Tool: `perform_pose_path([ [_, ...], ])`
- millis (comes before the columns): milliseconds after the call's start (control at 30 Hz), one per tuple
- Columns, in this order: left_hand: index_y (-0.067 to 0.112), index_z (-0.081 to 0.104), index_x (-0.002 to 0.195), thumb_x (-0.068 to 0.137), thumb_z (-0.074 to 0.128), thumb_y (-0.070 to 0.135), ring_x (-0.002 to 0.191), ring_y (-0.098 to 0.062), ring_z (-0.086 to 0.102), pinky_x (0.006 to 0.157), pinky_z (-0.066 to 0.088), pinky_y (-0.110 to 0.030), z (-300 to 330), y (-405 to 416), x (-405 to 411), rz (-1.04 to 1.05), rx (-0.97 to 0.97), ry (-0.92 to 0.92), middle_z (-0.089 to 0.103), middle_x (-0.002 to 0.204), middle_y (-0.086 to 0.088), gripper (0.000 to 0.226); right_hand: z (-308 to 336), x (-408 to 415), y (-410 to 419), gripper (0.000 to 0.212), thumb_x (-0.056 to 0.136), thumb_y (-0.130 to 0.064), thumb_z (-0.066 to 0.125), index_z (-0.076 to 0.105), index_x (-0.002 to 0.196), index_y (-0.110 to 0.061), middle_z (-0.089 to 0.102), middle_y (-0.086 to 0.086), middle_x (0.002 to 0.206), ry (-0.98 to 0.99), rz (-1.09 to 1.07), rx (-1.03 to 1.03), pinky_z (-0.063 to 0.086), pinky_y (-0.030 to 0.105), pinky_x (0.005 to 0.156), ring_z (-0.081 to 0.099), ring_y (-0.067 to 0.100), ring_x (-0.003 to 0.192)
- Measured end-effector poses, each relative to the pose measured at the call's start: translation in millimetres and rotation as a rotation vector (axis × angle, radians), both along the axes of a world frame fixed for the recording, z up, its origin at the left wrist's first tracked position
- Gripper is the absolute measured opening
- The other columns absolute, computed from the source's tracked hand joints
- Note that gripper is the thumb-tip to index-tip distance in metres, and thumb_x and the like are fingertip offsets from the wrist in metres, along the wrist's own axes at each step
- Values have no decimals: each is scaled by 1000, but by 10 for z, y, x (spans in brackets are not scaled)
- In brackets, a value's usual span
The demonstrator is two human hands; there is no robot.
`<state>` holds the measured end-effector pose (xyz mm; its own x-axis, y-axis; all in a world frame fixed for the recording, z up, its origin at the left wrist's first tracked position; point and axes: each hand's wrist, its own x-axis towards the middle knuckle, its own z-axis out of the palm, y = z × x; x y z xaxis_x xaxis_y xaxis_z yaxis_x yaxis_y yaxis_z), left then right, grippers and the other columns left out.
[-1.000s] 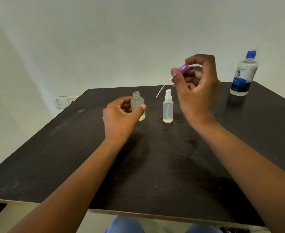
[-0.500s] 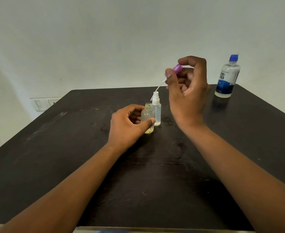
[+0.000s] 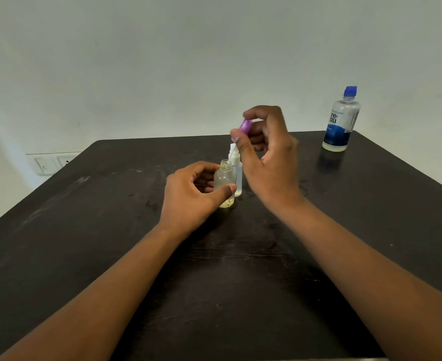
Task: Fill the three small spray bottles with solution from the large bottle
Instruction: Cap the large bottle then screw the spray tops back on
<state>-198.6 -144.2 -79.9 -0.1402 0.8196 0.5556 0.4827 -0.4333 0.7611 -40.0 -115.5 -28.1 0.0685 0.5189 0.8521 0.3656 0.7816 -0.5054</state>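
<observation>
Head view, tabletop (image 3: pixel 84 256): dark, scuffed surface set against a pale wall; carries every item listed below.
Open small bottle (image 3: pixel 224 181): clear, round-shouldered, neck uncapped, upright near the tabletop's centre; a shallow yellowish layer sits at its base, so it reads as nearly unfilled.
Left hand (image 3: pixel 191 196): fingers and thumb curled round the open small bottle, steadying it where it stands.
Purple spray cap (image 3: pixel 246 125): pinched above and slightly behind the open neck, tilted; its dip tube is not clearly visible at this moment.
Right hand (image 3: pixel 269 157): thumb and forefinger clamped on the purple spray cap, remaining fingers folded.
White-capped spray bottle (image 3: pixel 236 168): upright, pump fitted, just behind the open small bottle and partly hidden by it; whether they touch cannot be told.
Large solution bottle (image 3: pixel 341 121): blue cap on, blue-and-white label, upright at the far right corner, well apart from both hands.
Third small bottle: not in view.
Wall switch plate (image 3: pixel 50 164): low on the wall, left of the tabletop.
Change: over the last second the right hand has dropped, bringing the cap closer to the open neck, while the left hand's grip is unchanged.
Reading for the task: the cap appears headed back onto this bottle; the large bottle is capped, so no pouring is under way.
</observation>
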Motion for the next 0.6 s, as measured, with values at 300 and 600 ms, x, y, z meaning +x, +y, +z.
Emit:
perform_pose_path([
  [300, 25, 77, 109, 77, 95, 27, 84, -2, 73, 74, 57, -13, 26, -14, 8, -13, 25, -22, 76, 90, 15, 37, -71, -39, -42, 27, 98, -18, 72, 61, 120, -8, 74, 0, 93, -108, 59, -40, 61, 36, 77, 73, 13, 85],
  [600, 22, 80, 108, 80, 92, 26, 82, -2, 73, 71, 56, -14, 35, -11, -3, -15, 44, -48, 77, 87, 18, 31, -144, -83, -35, 31, 94, -23, 76, 62, 119, -11, 74, -4, 97, -211, 77, -71, 61, 41, 80, 73, 11, 92],
])
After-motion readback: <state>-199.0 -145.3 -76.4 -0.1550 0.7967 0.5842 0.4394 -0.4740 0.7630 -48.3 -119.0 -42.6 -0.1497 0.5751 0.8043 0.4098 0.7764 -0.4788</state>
